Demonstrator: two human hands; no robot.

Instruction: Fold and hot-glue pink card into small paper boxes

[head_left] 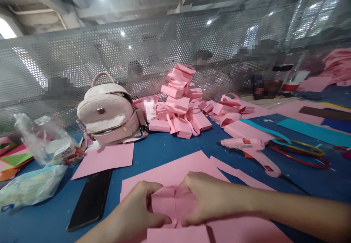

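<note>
Pink paper piece between both hands

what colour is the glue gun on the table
Pink glue gun, seen in the head view, lying on the blue table.

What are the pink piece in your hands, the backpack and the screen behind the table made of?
Pink piece: looks like matte paper or thin card; it holds sharp creases between the left hand and right hand. Backpack: probably faux leather, pale with a soft sheen and a metal clasp. Screen: seemingly perforated sheet metal, grey with regular round holes.
</note>
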